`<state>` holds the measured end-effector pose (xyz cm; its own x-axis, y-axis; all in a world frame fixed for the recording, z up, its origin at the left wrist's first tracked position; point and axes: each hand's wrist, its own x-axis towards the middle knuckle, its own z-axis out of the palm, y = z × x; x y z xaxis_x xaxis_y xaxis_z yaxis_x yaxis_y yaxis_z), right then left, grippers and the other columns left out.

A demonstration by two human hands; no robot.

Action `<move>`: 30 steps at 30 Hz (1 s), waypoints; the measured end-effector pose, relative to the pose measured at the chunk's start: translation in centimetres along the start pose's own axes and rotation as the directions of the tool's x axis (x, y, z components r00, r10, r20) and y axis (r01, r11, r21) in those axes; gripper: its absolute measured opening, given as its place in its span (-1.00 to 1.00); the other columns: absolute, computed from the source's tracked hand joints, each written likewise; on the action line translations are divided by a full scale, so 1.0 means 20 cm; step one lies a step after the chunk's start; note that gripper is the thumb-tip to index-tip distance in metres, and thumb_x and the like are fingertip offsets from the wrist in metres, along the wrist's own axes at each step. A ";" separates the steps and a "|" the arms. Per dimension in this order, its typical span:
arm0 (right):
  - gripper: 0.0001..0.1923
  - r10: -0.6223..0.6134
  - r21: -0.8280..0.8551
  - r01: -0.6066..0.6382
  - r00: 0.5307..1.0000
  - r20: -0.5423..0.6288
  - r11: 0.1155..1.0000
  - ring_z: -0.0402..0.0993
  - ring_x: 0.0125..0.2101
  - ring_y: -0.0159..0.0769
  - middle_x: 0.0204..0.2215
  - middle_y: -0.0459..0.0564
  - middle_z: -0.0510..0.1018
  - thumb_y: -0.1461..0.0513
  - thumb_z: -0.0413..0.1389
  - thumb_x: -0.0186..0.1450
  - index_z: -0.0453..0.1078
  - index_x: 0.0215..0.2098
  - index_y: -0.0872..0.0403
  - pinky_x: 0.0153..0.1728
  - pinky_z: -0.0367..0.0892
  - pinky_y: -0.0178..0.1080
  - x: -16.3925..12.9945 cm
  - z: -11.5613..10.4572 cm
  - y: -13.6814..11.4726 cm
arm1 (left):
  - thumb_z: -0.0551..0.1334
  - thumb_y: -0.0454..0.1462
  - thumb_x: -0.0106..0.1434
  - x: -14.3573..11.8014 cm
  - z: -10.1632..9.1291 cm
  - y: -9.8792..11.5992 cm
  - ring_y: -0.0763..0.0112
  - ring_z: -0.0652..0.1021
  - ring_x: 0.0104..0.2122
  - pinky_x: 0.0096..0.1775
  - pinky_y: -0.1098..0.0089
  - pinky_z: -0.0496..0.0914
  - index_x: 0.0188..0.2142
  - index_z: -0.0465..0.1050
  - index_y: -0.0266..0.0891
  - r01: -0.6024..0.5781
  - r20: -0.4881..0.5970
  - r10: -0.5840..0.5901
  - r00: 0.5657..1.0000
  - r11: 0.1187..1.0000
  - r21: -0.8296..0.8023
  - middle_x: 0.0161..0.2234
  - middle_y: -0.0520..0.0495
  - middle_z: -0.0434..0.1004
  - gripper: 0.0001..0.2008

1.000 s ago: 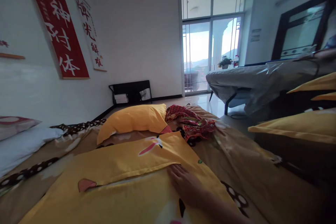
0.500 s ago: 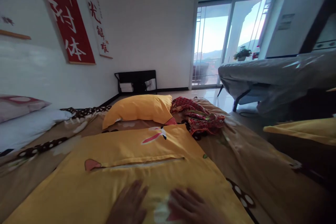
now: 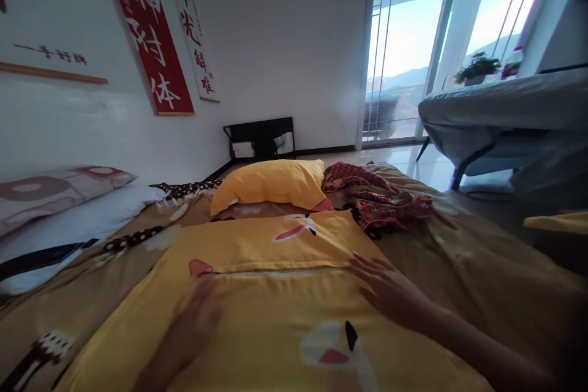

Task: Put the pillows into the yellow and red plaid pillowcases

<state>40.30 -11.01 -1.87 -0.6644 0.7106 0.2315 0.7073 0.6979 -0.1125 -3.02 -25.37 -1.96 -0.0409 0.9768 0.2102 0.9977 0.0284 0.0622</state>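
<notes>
Hands lie flat on smooth yellow pillowcase (soft, rectangular).

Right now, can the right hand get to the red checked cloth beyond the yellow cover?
Probably yes. The right hand lies flat on the yellow cover, and nothing stands between it and the red checked cloth.

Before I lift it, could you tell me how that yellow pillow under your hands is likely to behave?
The yellow pillow probably sags when lifted: it dents under the flat right hand. Likely light for its bulk. Its loose cover flap may slide.
</notes>
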 end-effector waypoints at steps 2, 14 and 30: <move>-0.41 -0.054 0.045 0.050 0.994 0.099 0.998 0.06 0.29 -0.05 0.25 0.20 0.22 0.18 0.01 0.29 0.20 0.27 0.12 0.23 0.09 0.06 0.25 -0.03 -0.16 | -0.12 -0.07 0.39 0.25 0.02 0.24 0.22 0.07 0.33 0.27 0.05 0.05 0.33 0.04 -0.19 -0.103 0.155 0.110 0.982 0.993 -0.054 0.34 -0.14 -0.01 -0.43; -0.28 0.326 0.075 -0.344 0.927 0.185 0.936 -0.20 0.35 -0.12 0.37 0.05 -0.10 -0.12 -0.27 0.39 -0.07 0.38 0.07 0.30 -0.11 0.07 0.20 0.24 0.40 | -0.14 -0.18 0.33 0.82 0.19 -0.57 0.13 0.11 0.31 0.26 0.06 0.01 0.20 0.26 -0.37 0.234 0.187 -0.256 0.949 0.963 0.133 0.29 -0.27 0.12 -0.45; -0.46 -0.282 0.200 0.286 0.958 -0.049 0.937 0.07 0.26 -0.20 0.26 0.08 0.22 -0.06 -0.15 0.41 0.16 0.24 0.00 0.21 0.03 0.01 1.47 0.58 -0.79 | -0.23 -0.07 0.32 0.81 0.37 -0.92 0.15 0.06 0.33 0.26 -0.04 -0.03 0.32 0.05 -0.29 0.354 0.119 -0.365 0.924 0.930 0.103 0.35 -0.17 -0.03 -0.34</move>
<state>6.86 -0.13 -4.52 -0.8240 0.4800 0.3011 0.4247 0.8750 -0.2326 -21.59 -8.44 -6.92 -0.3950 0.9170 0.0555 0.9186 0.3938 0.0316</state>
